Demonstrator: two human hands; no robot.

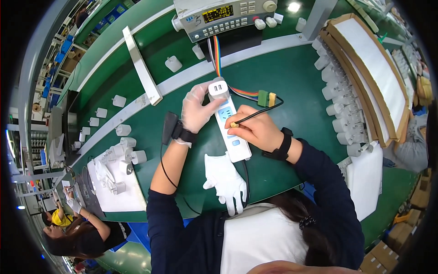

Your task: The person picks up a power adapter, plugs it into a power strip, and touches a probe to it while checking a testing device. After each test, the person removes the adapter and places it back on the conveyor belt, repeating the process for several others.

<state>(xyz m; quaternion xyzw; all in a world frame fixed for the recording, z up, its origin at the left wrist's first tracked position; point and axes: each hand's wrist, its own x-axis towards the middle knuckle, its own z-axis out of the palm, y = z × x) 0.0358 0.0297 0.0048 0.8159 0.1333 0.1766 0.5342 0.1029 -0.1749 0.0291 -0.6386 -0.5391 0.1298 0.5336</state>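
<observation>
My left hand [197, 109], in a thin whitish glove, is closed round a white charger [218, 87] with two USB ports facing up. The charger stands at the far end of a white power strip [238, 150]; I cannot tell how deep its pins sit. My bare right hand [259, 130] pinches a yellowish plug [234, 124] on a black cable [260, 111], just above the strip's near half. That cable runs to a green connector block [263, 98] with rainbow ribbon wires [242, 92]. Below the strip lies an empty white glove [226, 180].
A bench instrument [223, 20] with a lit display stands at the back. Many white chargers [340, 100] line the right beside cardboard trays [365, 77]; more chargers [123, 150] sit at left on a white sheet [107, 196]. A white bar [141, 66] crosses the bench. Another person [77, 233] works at left.
</observation>
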